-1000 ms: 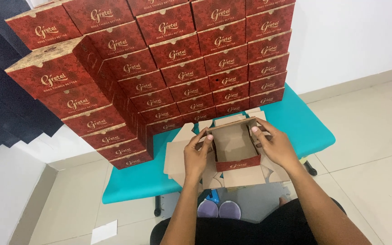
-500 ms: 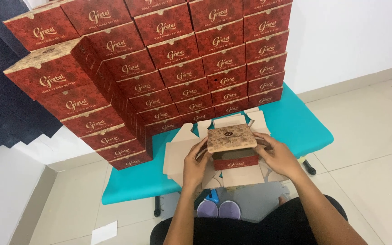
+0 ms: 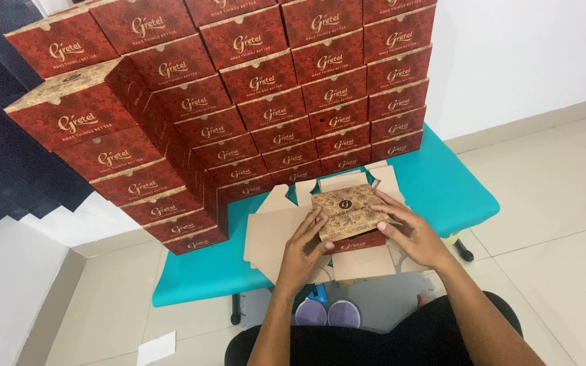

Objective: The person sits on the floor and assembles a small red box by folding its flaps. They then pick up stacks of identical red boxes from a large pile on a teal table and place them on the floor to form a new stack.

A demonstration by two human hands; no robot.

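Just below the frame's centre the small red box [image 3: 350,220] sat on flat cardboard on the teal worktop [image 3: 442,186], its gold lid level, left hand [image 3: 304,245] and right hand [image 3: 412,234] equally near, fingers seemingly pressing opposite edges.

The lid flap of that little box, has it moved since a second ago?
Yes. The lid flap has swung down over the box, which stays on the teal bench; both hands press it.
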